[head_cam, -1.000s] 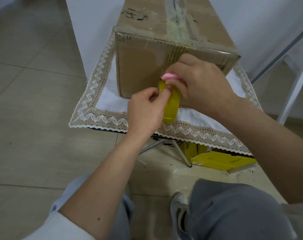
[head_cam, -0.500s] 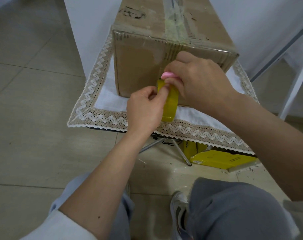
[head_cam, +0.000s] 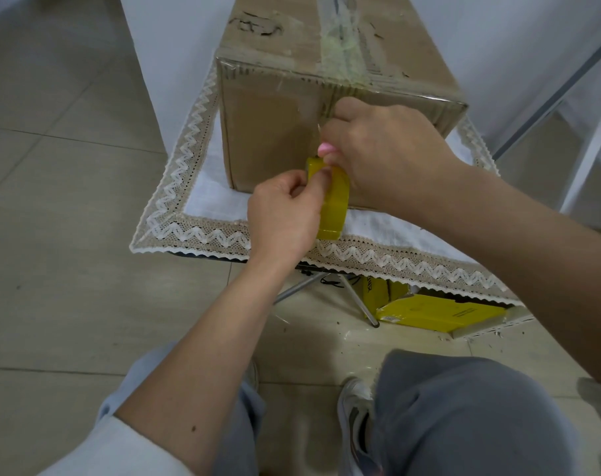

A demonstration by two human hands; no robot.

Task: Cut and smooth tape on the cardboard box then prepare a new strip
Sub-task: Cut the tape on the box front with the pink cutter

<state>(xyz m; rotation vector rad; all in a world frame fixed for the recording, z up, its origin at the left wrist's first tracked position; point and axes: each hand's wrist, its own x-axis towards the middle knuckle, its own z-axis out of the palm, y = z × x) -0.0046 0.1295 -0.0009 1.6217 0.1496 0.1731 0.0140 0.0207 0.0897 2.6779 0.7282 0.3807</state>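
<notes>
A brown cardboard box (head_cam: 268, 132) stands on a cloth-covered small table, with clear tape (head_cam: 340, 39) running along its top seam and down the near face. My left hand (head_cam: 281, 218) pinches a yellow tape roll (head_cam: 335, 204) held upright against the box's near face. My right hand (head_cam: 385, 149) is closed around a small pink cutter (head_cam: 326, 148), whose tip sits at the top of the roll, just above my left fingertips. The cutter's blade and the tape strip between roll and box are hidden by my hands.
A white cloth with a lace border (head_cam: 202, 214) covers the table. Under the table are metal legs (head_cam: 357, 300) and a yellow carton (head_cam: 436, 312) on the tiled floor. White frame legs (head_cam: 587, 149) stand at the right. My knees and shoe are at the bottom.
Both hands stay at the same spot on the box's near face. My left fingertips have crept slightly up the roll toward the pink cutter.
</notes>
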